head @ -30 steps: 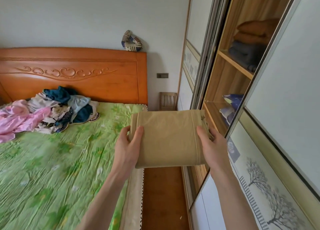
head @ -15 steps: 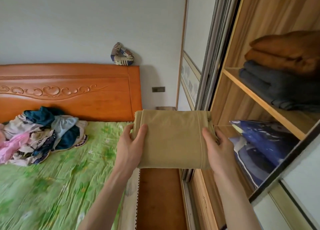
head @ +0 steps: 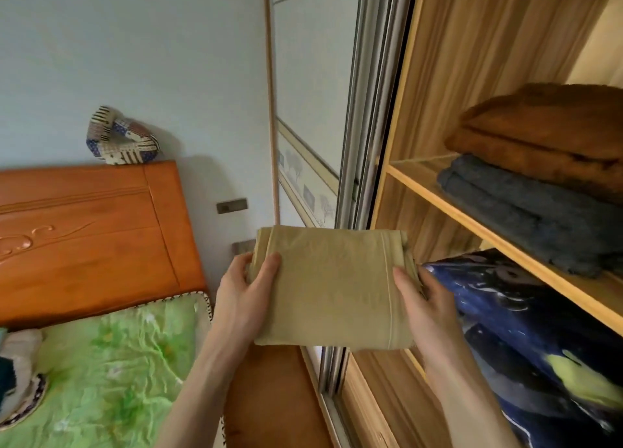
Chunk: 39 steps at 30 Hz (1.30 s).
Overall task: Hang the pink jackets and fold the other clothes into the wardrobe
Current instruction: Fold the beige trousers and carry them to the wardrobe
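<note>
Your left hand [head: 247, 299] and right hand [head: 426, 307] pinch the 2 side edges of the folded khaki garment [head: 332, 287], held level just outside the wardrobe [head: 435, 191]. Keep it flat and slide it squarely onto a shelf so the fold survives.

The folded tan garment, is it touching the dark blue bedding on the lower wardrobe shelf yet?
Cannot tell. In the head view the folded tan garment overlaps the dark blue bedding at its right edge, behind the right hand, so no gap or contact shows plainly.
</note>
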Available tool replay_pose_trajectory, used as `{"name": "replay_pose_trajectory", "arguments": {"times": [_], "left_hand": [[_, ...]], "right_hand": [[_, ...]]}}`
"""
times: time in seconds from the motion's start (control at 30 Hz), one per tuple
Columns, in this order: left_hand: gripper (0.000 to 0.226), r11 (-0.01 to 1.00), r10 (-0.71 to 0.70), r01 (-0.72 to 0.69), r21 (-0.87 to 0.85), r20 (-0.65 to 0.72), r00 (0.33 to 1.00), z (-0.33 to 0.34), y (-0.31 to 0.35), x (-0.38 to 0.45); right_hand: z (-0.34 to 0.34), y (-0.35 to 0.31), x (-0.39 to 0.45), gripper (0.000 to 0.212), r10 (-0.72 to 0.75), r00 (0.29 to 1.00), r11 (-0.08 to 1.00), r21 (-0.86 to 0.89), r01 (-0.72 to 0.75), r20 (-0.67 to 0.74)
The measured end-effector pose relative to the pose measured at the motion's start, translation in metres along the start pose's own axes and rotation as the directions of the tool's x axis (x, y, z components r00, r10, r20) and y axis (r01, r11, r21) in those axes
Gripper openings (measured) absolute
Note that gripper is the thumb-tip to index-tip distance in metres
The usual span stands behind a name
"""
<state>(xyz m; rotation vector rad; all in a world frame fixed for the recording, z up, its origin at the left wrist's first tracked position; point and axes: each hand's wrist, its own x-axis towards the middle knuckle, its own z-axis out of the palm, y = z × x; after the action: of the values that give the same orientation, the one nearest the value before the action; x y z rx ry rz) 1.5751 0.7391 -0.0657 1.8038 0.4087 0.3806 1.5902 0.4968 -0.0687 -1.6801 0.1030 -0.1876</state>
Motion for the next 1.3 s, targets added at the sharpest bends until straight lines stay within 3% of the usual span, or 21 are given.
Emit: {"name": "replay_pose_trajectory", "arguments": {"times": [0.3,0.47,0.63,0.83,1.07,1.3], "left_hand": [[0.043,0.998,0.063,-0.055,-0.036,0.248,0.967,0.024,0.029,0.089],[0.057,0.988,0.130,-0.103,-0.117,0.262,0.956,0.026,0.062,0.115],[0.035,0.967,0.191,-0.130,-0.220,0.282,0.940,0.031,0.112,0.123],[0.030,0.938,0.262,-0.149,-0.313,0.361,0.895,0.050,0.188,0.122],[0.050,0.906,0.371,-0.160,-0.392,0.554,0.746,0.115,0.266,0.132],[0.067,0.896,0.414,-0.123,-0.426,0.704,0.576,0.186,0.316,0.151]], "right_hand": [[0.011,-0.034,0.023,0.007,0.032,0.981,0.999,0.019,-0.029,-0.191],[0.009,-0.076,0.028,0.012,-0.005,0.982,1.000,0.024,0.010,-0.189],[-0.007,-0.128,0.027,0.014,-0.057,0.978,0.997,0.048,0.068,-0.202],[-0.046,-0.191,0.021,0.037,-0.167,0.961,0.979,0.082,0.189,-0.220],[-0.087,-0.238,0.030,0.062,-0.214,0.890,0.963,0.067,0.262,-0.404],[-0.115,-0.248,0.051,0.055,-0.194,0.807,0.957,0.073,0.281,-0.558]]}}
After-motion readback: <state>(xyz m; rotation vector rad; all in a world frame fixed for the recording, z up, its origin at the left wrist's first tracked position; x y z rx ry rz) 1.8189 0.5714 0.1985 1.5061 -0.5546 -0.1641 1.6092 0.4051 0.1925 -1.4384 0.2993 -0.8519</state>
